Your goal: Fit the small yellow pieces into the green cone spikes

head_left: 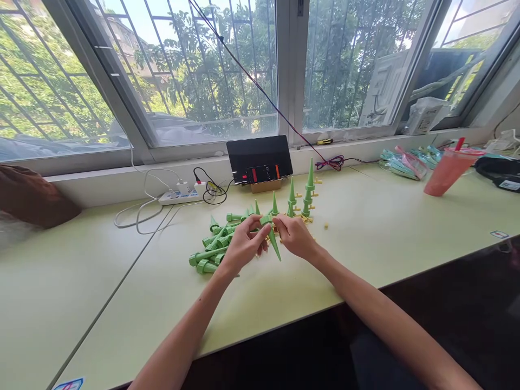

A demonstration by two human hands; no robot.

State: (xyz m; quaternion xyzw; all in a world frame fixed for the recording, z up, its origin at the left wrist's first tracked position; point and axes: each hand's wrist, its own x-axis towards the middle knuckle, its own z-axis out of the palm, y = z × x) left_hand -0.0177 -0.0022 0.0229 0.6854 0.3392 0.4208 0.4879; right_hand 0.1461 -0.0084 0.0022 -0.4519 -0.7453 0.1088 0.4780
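My left hand (248,242) is closed around the collar of a green plastic watering spike (274,245), whose pointed end slants down toward me. My right hand (296,235) is pinched at the same collar from the right; what its fingertips hold, if anything, is hidden. Beside my left hand lies a heap of green spikes (213,246), pointing various ways. Behind my right hand stand stacked green spikes (309,187) with yellow valves (316,194) sticking out sideways. Small yellow valve pieces (306,219) lie at the foot of the stacks, partly covered by my hands.
A dark tablet (260,154) leans at the window, with a phone (262,173) in front. To its left are a power strip (182,194) and loose cables. At right stand a red-filled cup (452,172) and plastic packets (406,162). A brown bag (36,195) sits far left.
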